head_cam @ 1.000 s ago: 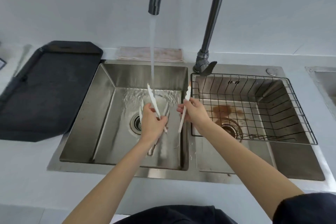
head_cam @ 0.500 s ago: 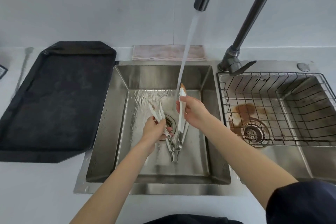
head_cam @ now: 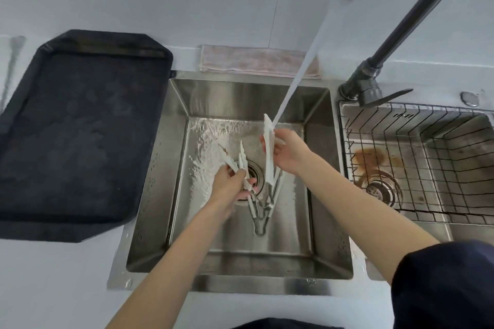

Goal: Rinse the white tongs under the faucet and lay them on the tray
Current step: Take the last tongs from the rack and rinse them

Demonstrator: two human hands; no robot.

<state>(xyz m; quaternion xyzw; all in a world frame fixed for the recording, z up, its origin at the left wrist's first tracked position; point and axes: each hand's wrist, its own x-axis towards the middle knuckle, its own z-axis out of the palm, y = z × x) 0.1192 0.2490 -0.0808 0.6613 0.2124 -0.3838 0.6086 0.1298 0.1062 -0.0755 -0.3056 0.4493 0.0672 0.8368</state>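
Note:
I hold white tongs over the left sink basin [head_cam: 160,168]. My right hand [head_cam: 288,153] grips one white arm of the tongs [head_cam: 268,149], whose tip stands under the water stream [head_cam: 302,72] from the dark faucet [head_cam: 406,19]. My left hand [head_cam: 231,184] is closed on two other white toothed arms [head_cam: 242,160] that point up and left. The metal hinge ends meet low over the basin floor near the drain. Whether these are one pair or two I cannot tell. The black tray [head_cam: 80,125] lies on the counter left of the sink, with nothing on it.
A wire rack [head_cam: 417,157] sits in the right basin above a rust stain. A folded pinkish cloth [head_cam: 256,61] lies behind the sink against the wall. White counter surrounds the sink. The faucet lever [head_cam: 385,96] points right.
The view has shifted left, so the sink now sits centred. Both hands dropped lower into the basin. The stream now falls on the arm in my right hand instead of the left one.

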